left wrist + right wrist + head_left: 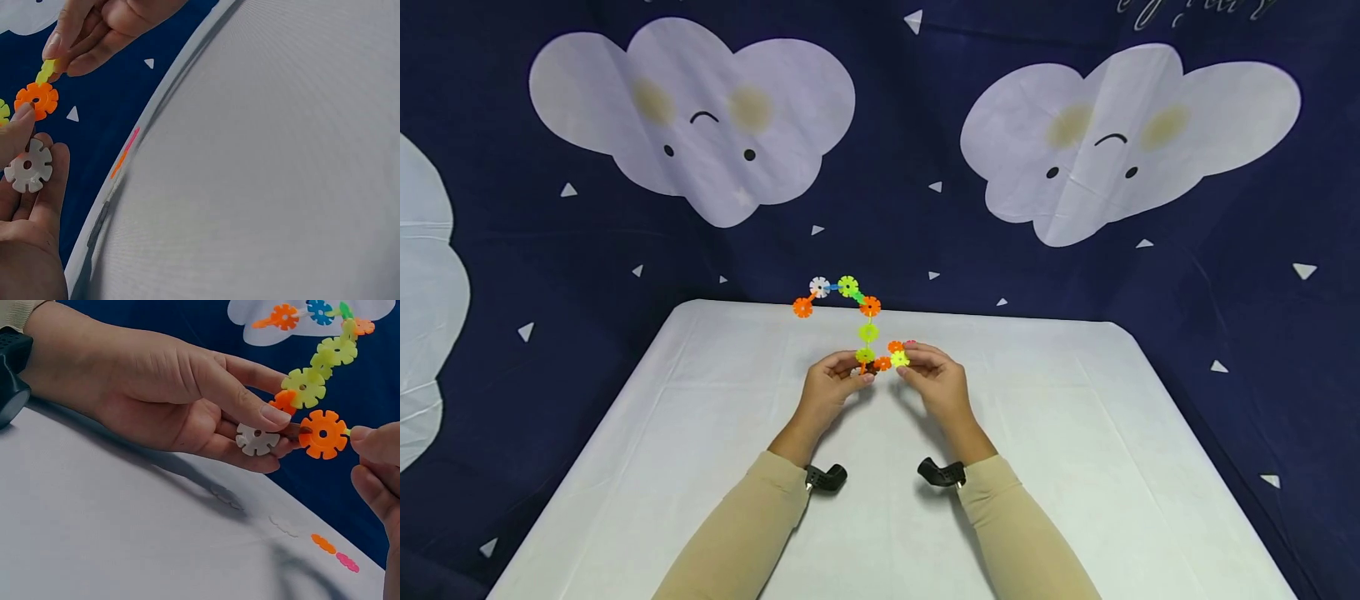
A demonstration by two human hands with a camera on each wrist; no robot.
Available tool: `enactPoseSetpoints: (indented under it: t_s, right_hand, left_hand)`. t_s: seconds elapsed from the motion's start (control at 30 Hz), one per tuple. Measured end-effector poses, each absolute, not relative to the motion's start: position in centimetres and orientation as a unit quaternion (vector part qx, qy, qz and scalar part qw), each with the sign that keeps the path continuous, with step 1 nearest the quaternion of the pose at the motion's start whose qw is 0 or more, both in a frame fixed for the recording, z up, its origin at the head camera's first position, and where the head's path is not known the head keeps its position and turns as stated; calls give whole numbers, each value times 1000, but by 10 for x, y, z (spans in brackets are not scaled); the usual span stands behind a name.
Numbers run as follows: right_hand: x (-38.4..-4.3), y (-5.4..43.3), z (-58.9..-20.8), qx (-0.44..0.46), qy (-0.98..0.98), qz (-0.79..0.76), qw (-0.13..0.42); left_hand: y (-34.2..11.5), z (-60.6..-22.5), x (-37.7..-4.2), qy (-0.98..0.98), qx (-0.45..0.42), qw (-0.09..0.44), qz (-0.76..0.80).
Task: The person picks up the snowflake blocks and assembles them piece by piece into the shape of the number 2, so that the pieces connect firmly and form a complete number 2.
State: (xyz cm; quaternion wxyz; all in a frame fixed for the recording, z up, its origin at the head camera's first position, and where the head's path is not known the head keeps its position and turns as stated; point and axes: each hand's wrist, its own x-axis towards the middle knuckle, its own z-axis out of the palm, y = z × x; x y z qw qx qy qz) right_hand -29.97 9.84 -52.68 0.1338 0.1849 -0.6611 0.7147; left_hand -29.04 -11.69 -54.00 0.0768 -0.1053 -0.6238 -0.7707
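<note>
A chain of interlocking notched plastic discs [868, 332], in yellow-green, orange, green, blue and white, rises from my left hand [831, 387] and bends over to the left. The left thumb and fingers grip its lower end, where a white disc [257, 440] lies against the fingers and an orange disc [323, 434] sticks out to the right. A dark brown piece beside the orange disc is partly hidden by the thumb. My right hand [942, 387] pinches a yellow disc [45, 72] joined edge-on to that orange disc. Both hands are above the table.
On the white-covered table [1037, 500], beyond the hands, lie an orange disc [324, 544], a pink disc [347, 562] and a white disc [284, 526]. A dark blue cloth [895, 225] with cloud shapes hangs behind the table's far edge. Each wrist wears a black camera mount [827, 478].
</note>
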Motion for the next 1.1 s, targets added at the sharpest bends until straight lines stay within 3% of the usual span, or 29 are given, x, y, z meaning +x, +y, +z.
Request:
enactPoseSetpoints:
  t_s: [0.57, 1.1]
  right_hand:
    - [-298, 113, -519, 210, -737, 639, 70]
    - [-299, 115, -527, 250, -709, 654, 84]
  left_hand:
    - [-122, -540, -289, -691, -135, 63, -707]
    - [-122, -538, -291, -702, -144, 78, -693]
